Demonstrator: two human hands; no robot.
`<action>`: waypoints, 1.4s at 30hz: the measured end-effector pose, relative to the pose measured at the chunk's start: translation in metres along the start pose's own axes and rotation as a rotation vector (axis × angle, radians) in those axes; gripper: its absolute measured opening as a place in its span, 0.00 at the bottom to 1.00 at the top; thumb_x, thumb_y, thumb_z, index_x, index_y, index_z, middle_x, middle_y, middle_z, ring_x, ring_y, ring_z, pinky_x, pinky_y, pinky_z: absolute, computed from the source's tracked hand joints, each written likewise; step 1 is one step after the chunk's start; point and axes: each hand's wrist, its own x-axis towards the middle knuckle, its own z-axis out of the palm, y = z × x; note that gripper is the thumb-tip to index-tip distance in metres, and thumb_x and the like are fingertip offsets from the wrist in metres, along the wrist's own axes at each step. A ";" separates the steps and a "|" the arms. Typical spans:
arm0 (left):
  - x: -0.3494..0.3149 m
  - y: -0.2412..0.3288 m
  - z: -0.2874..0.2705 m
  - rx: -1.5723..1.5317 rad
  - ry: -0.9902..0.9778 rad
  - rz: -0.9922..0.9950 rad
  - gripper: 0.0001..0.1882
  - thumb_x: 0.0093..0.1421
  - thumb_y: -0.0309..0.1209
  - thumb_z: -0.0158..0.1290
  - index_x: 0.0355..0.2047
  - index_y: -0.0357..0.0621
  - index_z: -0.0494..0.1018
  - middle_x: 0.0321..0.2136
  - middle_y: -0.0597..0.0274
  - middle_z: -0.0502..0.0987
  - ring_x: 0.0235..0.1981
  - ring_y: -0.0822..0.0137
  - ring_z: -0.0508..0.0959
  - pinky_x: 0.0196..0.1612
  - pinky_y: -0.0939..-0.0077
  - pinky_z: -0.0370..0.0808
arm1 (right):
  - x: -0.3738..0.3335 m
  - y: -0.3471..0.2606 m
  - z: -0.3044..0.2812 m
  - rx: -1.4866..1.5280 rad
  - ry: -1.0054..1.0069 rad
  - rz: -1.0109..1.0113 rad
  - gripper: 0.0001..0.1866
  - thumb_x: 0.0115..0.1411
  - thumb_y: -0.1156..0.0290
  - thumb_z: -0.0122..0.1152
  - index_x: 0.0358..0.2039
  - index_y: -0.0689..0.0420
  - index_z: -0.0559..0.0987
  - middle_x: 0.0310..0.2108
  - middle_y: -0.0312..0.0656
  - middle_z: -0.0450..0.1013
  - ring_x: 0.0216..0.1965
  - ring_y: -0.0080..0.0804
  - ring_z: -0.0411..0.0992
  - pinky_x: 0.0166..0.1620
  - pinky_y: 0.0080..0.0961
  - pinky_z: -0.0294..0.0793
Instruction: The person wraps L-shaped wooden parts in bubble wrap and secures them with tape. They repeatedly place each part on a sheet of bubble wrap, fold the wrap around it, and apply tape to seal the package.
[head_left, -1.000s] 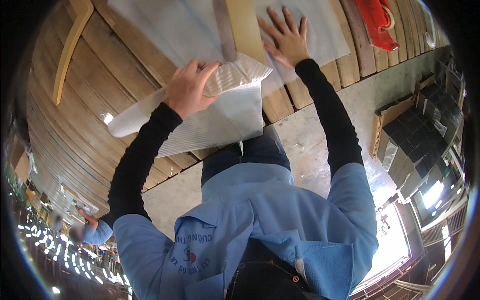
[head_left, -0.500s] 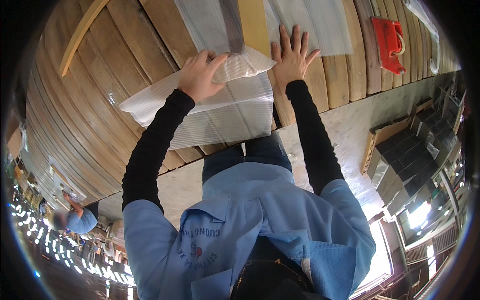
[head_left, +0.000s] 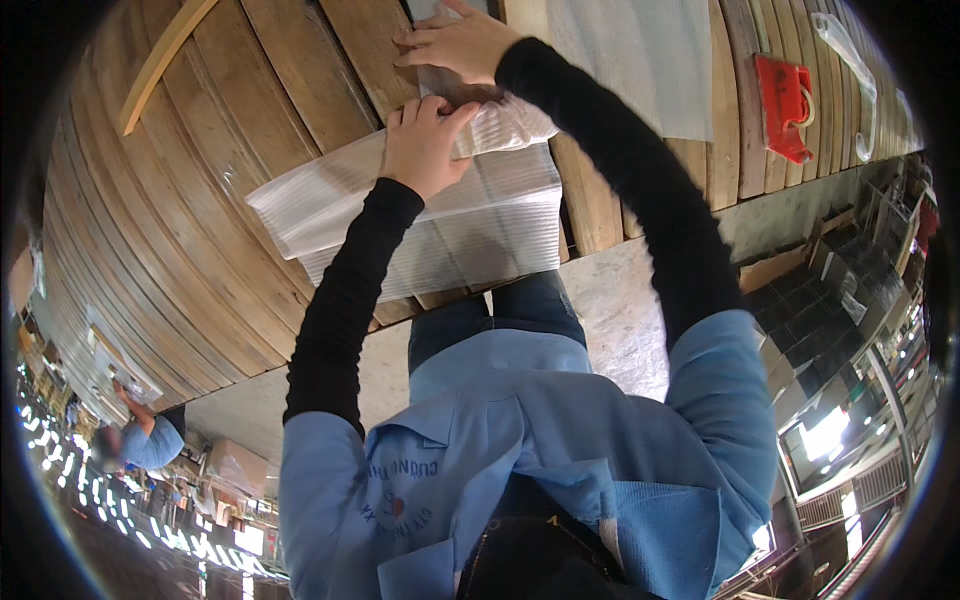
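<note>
A white ribbed foam sheet (head_left: 480, 225) lies over the wooden slats near me, its near edge hanging toward my legs. My left hand (head_left: 428, 145) is closed on a folded, bunched part of this foam sheet, thumb toward the right. Just beyond it, my right hand (head_left: 462, 42) reaches across to the left with its fingers apart, over the foam beside a pale wooden strip (head_left: 525, 18). The strip's near end is covered by the fold and partly by my right arm. More foam sheet (head_left: 630, 70) spreads to the right of the strip.
A red tape dispenser (head_left: 785, 105) sits on the slatted table (head_left: 290, 90) at the right, with crumpled clear plastic (head_left: 850, 70) past it. A curved wooden strip (head_left: 165, 60) lies at the far left. Another person (head_left: 150, 440) stands at the lower left.
My right hand has left the slats and foam on the right and crossed over the wooden strip to its left side. My left hand keeps its hold on the foam fold.
</note>
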 end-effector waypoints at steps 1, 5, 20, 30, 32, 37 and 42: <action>-0.001 -0.002 -0.002 0.003 0.013 0.001 0.39 0.44 0.39 0.71 0.60 0.65 0.73 0.47 0.61 0.70 0.51 0.57 0.70 0.53 0.55 0.67 | 0.011 0.007 -0.011 -0.006 -0.117 -0.032 0.21 0.61 0.60 0.58 0.56 0.46 0.77 0.62 0.43 0.68 0.61 0.41 0.68 0.64 0.46 0.62; -0.010 -0.012 0.000 -0.044 0.079 -0.035 0.41 0.43 0.39 0.74 0.60 0.65 0.72 0.48 0.62 0.71 0.52 0.55 0.71 0.52 0.54 0.68 | 0.022 0.010 -0.028 -0.058 -0.434 -0.051 0.11 0.59 0.64 0.59 0.41 0.50 0.81 0.45 0.38 0.77 0.49 0.36 0.75 0.50 0.37 0.70; 0.000 0.015 -0.007 0.053 0.103 -0.370 0.64 0.39 0.42 0.77 0.74 0.67 0.52 0.61 0.53 0.65 0.59 0.50 0.68 0.62 0.49 0.66 | -0.170 -0.008 -0.017 -0.149 0.152 -0.006 0.22 0.58 0.68 0.64 0.55 0.44 0.80 0.46 0.25 0.77 0.44 0.23 0.75 0.53 0.30 0.71; 0.014 0.074 0.025 -0.013 -0.029 -0.297 0.26 0.57 0.41 0.64 0.56 0.57 0.75 0.57 0.63 0.71 0.58 0.58 0.70 0.56 0.51 0.65 | -0.190 -0.001 0.016 0.100 0.310 0.083 0.27 0.57 0.70 0.63 0.59 0.45 0.77 0.52 0.27 0.78 0.42 0.23 0.75 0.53 0.29 0.67; 0.018 0.089 0.021 0.023 0.150 -0.300 0.25 0.58 0.41 0.63 0.55 0.55 0.75 0.57 0.61 0.71 0.60 0.58 0.69 0.58 0.48 0.63 | -0.186 0.000 0.008 0.174 0.291 0.108 0.24 0.58 0.70 0.61 0.57 0.47 0.77 0.49 0.28 0.79 0.41 0.25 0.76 0.52 0.32 0.67; 0.016 0.118 0.038 0.135 0.125 -0.333 0.29 0.60 0.44 0.59 0.58 0.45 0.72 0.63 0.56 0.67 0.66 0.56 0.63 0.64 0.36 0.55 | -0.152 0.016 -0.009 0.256 0.268 0.314 0.23 0.58 0.62 0.64 0.54 0.53 0.76 0.40 0.36 0.76 0.41 0.37 0.74 0.51 0.45 0.64; 0.017 0.150 0.058 0.192 0.060 -0.458 0.40 0.56 0.45 0.61 0.64 0.38 0.64 0.69 0.53 0.61 0.70 0.54 0.59 0.69 0.31 0.45 | 0.006 0.084 -0.040 -0.112 0.745 0.790 0.24 0.59 0.55 0.62 0.50 0.58 0.77 0.45 0.44 0.78 0.48 0.50 0.73 0.56 0.52 0.62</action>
